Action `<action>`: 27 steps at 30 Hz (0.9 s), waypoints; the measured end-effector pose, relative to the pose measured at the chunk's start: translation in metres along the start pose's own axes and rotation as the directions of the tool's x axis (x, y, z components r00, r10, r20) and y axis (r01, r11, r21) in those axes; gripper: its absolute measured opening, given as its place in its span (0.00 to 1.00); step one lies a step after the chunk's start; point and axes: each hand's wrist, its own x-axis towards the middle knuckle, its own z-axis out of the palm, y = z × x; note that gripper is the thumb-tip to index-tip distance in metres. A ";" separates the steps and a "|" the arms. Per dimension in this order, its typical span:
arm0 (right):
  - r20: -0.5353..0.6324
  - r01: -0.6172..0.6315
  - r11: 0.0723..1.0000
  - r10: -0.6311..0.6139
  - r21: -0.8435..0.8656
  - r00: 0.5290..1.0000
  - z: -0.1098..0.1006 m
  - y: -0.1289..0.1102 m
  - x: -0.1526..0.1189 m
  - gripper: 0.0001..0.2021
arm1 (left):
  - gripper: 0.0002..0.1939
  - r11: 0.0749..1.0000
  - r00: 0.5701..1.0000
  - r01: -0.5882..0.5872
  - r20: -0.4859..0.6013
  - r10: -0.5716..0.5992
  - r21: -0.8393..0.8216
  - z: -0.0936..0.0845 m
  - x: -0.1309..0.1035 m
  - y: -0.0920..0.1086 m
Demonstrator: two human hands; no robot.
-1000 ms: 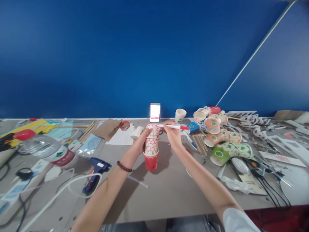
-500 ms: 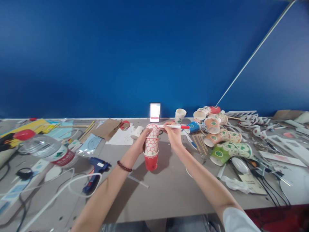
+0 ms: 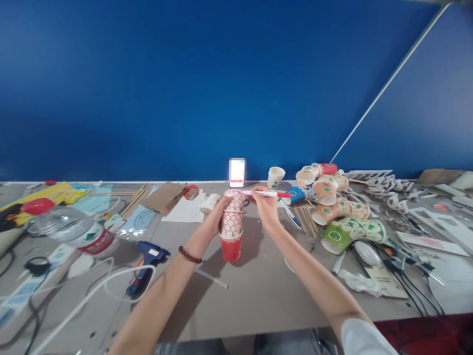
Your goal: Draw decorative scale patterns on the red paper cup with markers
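Note:
A column of paper cups (image 3: pixel 232 224) rises from the table in front of me, red at the bottom and white with red scale-like arcs above. My left hand (image 3: pixel 219 217) is closed around its left side, thumb near the top. In my right hand (image 3: pixel 264 204) is a white marker (image 3: pixel 271 194) with a red end, pinched between the fingers. The marker lies nearly level, its tip at or very close to the upper right of the top cup; contact is too small to make out. A lit phone (image 3: pixel 237 172) leans on the wall behind.
Several patterned paper cups (image 3: pixel 338 236) lie to the right, near wooden sticks (image 3: pixel 306 221). One white cup (image 3: pixel 276 176) stands by the wall. On the left are a blue glue gun (image 3: pixel 146 266), a bottle (image 3: pixel 79 229), a power strip (image 3: pixel 37 286) and loose white cable (image 3: pixel 88 296).

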 end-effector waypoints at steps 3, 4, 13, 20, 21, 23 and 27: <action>-0.006 -0.006 1.000 0.006 -0.005 1.000 0.000 0.000 0.000 0.08 | 0.16 1.000 1.000 0.001 -0.016 -0.001 0.007 -0.002 0.001 -0.001; -0.009 -0.008 1.000 0.008 -0.012 1.000 0.000 0.000 0.000 0.08 | 0.16 1.000 1.000 0.000 -0.015 0.000 0.006 -0.002 0.002 -0.001; -0.012 -0.008 1.000 0.009 0.008 1.000 0.000 -0.001 -0.001 0.07 | 0.16 1.000 1.000 0.002 0.009 -0.002 0.002 -0.003 0.003 -0.001; -0.006 -0.014 1.000 0.014 0.026 1.000 0.001 -0.002 -0.001 0.07 | 0.16 1.000 1.000 0.006 0.014 -0.006 -0.010 -0.003 0.002 -0.001; -0.007 -0.014 0.999 0.014 0.030 1.000 0.001 -0.003 -0.001 0.07 | 0.16 1.000 1.000 0.008 0.014 -0.008 -0.011 -0.003 0.002 -0.001; -0.009 -0.016 1.000 0.016 0.024 1.000 0.001 -0.004 -0.001 0.07 | 0.16 1.000 1.000 0.011 0.012 -0.011 -0.010 -0.003 0.002 -0.001; -0.012 -0.020 1.000 0.020 0.010 1.000 0.001 -0.004 -0.001 0.06 | 0.15 1.000 1.000 0.005 0.008 -0.005 -0.010 -0.003 0.002 -0.001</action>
